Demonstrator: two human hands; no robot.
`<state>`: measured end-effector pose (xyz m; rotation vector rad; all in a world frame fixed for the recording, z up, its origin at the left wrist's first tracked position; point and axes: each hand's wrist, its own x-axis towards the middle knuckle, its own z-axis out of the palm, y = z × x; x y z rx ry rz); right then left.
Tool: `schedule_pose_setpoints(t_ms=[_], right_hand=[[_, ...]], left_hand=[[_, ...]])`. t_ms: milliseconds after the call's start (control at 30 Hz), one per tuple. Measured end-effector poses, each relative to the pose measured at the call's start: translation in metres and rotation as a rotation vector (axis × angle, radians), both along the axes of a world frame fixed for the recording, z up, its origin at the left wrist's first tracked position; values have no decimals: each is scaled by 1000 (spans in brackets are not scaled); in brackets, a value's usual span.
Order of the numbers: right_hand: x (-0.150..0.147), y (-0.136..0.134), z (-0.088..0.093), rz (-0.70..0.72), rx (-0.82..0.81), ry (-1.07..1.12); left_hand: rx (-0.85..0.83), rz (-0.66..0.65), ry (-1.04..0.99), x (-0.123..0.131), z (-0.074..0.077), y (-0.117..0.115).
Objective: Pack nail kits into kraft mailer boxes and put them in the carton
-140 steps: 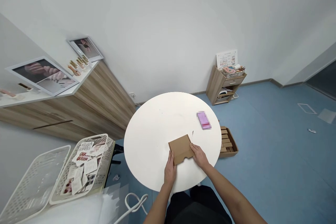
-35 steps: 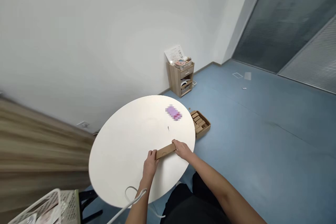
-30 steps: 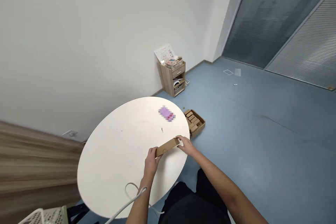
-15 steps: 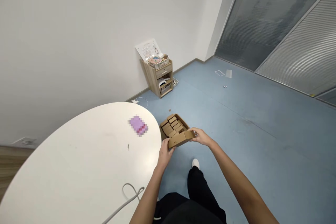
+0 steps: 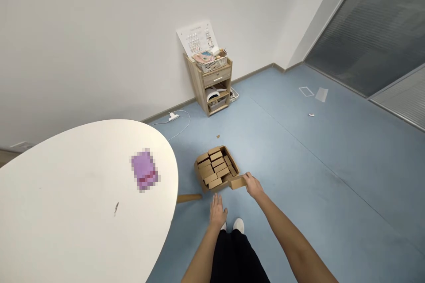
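A small brown cardboard box (image 5: 237,182) is gripped at its right end by my right hand (image 5: 253,185). It hangs beside the near right corner of a larger open carton (image 5: 199,177) on the floor; whether the two touch I cannot tell. Inside that carton lie several small cardboard boxes (image 5: 217,162), packed side by side. My left hand (image 5: 217,210) is empty, fingers stretched out, just in front of the carton's near side.
To the left stands a white round-edged table (image 5: 83,177) bearing a blurred purple item (image 5: 144,170); its wooden leg (image 5: 189,198) juts toward the carton. By the wall are a small wooden cabinet (image 5: 217,78) and a white plug with cable (image 5: 173,116). Paper (image 5: 322,94) lies on the blue floor.
My left hand has let go of the small box and drawn back toward me. My right hand still holds it, now lower beside the carton. The view has shifted, showing more of the carton.
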<state>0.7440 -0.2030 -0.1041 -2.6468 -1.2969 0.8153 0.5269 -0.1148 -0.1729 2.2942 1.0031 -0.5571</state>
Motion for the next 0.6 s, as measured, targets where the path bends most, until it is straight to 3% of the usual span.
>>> schedule_pose_setpoints(t_ms=[200,333,467,600], right_hand=[[20,49,-113,95,-132,-49],[26,74,-178,181,-160,-53],[16,87,-233,208,-169,-25],[2,87,-270,134,-142,12]], left_hand=[[13,6,95,32,-100,17],[41,-47,141,39,-154,38],[57,-86,193,39,-187,55],[60,-69,216,31,-204,56]])
